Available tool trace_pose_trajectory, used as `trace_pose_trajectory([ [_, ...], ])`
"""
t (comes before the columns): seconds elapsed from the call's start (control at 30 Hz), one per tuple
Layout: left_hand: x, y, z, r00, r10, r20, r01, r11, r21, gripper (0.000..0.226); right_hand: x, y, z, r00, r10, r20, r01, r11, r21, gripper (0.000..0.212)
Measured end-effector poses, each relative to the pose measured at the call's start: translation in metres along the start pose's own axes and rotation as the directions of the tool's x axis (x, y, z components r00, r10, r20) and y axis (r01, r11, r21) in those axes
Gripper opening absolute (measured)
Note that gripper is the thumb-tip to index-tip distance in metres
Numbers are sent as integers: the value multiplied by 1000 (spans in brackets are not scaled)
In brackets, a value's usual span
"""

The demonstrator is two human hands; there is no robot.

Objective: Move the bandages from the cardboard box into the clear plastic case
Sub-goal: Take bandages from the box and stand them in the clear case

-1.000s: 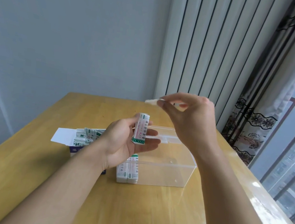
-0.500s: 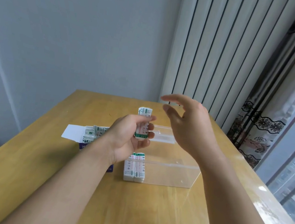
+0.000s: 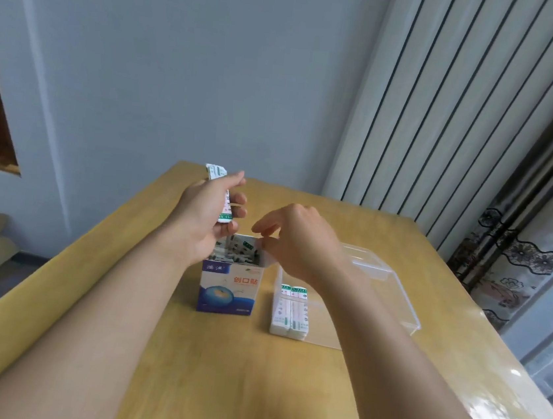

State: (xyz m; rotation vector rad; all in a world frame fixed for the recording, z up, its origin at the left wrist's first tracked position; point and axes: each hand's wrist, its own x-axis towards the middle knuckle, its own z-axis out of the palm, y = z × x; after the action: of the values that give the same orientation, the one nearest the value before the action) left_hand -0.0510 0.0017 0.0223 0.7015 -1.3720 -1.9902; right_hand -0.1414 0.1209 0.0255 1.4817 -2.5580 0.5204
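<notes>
- Head view looks down at a wooden table (image 3: 215,374) with two bare arms reaching out over it.
- A cardboard box (image 3: 227,288) stands upright on the table, blue and white with red letters, and its top is open.
- Lots of bandages in the box (image 3: 234,252) poke up at the open top, all jumbled.
- The left hand (image 3: 203,216) is up above the box, and its fingers are curled tight around a little stack of bandages (image 3: 223,200).
- One end of that stack sticks out above the thumb, and the green end shows below the fingers.
- The right hand (image 3: 294,237) is at the right side of the box top, with its fingertips (image 3: 266,242) pinched close together by the box flap. I cannot tell if it has a bandage.
- A clear plastic case (image 3: 393,291) sits on the table just to the right of the box, partly behind the right arm.
- Two neat piles of bandages in the case (image 3: 291,309) lie side by side at its left end.
</notes>
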Motion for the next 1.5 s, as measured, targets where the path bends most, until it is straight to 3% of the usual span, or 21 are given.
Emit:
trace_pose_trajectory([
  [0.1, 5, -1, -8, 1000, 5, -25, -6, 999, -48, 17, 13, -8, 7, 998, 0, 62, 8, 992, -129, 25],
  [0.37, 8, -9, -9, 997, -13, -79, 2, 990, -138, 14, 20, -21, 32, 999, -14, 33, 18, 991, -131, 23],
  [0.7, 9, -11, -11, 993, 17, -113, -31, 992, -121, 13, 9, -3, 9, 990, 102, -95, -70, 952, 298, 10],
  [0.83, 9, -11, -10, 967, 193, -166, -168, 973, 158, 23, -2, 6, -20, 981, 121, -151, -44, 899, 437, 16],
  [0.93, -5, -6, -3, 974, 219, -62, -192, 937, 293, 38, -17, 9, -47, 987, 86, -133, -7, 861, 509, 12],
  [1.03, -30, 2, 13, 982, 12, 189, -64, 960, 272, 62, -35, 14, -63, 993, 32, -117, 29, 873, 487, 18],
  [1.17, -50, -4, 30, 862, -186, 472, 31, 948, 317, 84, -52, 19, -64, 989, 7, -146, 57, 903, 426, 28],
  [1.3, -53, -18, 37, 807, -213, 551, 29, 946, 324, 70, -58, 27, -57, 977, 47, -206, 30, 934, 355, 47],
  [1.43, -51, -24, 40, 802, -238, 547, 23, 928, 371, 38, -58, 33, -58, 981, 103, -162, -46, 945, 324, 29],
  [1.5, -50, -27, 41, 803, -245, 543, 18, 921, 389, 34, -58, 34, -59, 992, 89, -93, -55, 948, 315, 27],
])
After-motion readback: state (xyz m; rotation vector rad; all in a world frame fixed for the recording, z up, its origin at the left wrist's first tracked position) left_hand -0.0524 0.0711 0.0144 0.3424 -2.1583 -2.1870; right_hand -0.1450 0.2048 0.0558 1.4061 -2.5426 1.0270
